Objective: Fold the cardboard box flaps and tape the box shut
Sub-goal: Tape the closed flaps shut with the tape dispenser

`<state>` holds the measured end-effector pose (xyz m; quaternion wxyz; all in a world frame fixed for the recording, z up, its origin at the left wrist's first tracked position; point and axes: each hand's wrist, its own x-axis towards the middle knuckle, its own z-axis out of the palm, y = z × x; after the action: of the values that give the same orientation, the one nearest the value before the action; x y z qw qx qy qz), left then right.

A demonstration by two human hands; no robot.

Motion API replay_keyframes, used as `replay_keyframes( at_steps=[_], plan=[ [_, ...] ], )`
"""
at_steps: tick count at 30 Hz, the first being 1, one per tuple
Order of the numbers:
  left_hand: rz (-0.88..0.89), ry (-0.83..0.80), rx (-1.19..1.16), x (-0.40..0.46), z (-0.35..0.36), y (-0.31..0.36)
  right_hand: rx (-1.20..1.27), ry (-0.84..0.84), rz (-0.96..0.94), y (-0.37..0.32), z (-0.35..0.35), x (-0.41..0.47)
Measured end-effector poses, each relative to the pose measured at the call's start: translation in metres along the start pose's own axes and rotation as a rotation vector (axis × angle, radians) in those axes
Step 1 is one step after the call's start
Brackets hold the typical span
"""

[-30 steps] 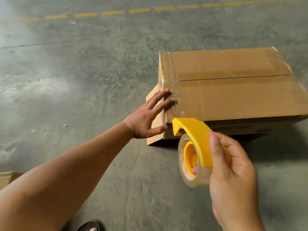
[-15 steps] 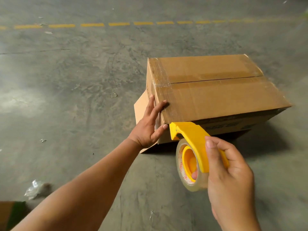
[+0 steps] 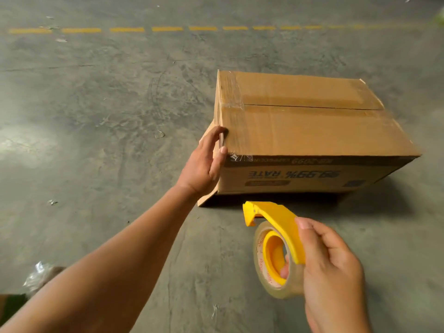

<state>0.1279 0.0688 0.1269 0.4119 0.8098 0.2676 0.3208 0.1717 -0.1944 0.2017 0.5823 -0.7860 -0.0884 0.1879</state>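
Note:
A brown cardboard box (image 3: 312,131) sits on the concrete floor with its top flaps folded flat. Clear tape (image 3: 231,102) runs across the top along its left edge and down the near side. The seam between the flaps shows bare to the right of the tape. My left hand (image 3: 206,164) grips the box's near left corner, fingers curled over the top edge. My right hand (image 3: 329,272) holds a yellow tape dispenser (image 3: 274,239) with a clear roll, off the box and in front of it.
A loose bottom flap (image 3: 206,195) juts out at the box's left side. A dashed yellow line (image 3: 165,28) crosses the floor far back. Crumpled plastic (image 3: 38,275) and a cardboard piece (image 3: 7,301) lie at the lower left. Small scraps dot the floor.
My left hand slid from the top of the taped strip down round the box's left corner. The dispenser drew back from the box edge toward me.

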Motion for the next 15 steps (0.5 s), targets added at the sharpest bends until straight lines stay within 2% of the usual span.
replay_keyframes(
  at_steps=[4,6,10,15],
  plan=[
    [0.005,0.019,-0.013,-0.011,0.014,0.005,-0.001,-0.043,-0.119,-0.009,-0.001,0.010],
    [0.012,0.044,0.075,-0.003,0.009,0.016,0.003,-0.044,-0.142,-0.005,0.001,0.010],
    [0.120,-0.047,0.290,0.009,0.003,0.027,0.014,-0.039,-0.206,-0.007,0.006,0.011],
    [0.136,-0.108,0.340,0.008,0.006,0.025,0.017,-0.039,-0.331,-0.004,0.010,0.009]
  ],
)
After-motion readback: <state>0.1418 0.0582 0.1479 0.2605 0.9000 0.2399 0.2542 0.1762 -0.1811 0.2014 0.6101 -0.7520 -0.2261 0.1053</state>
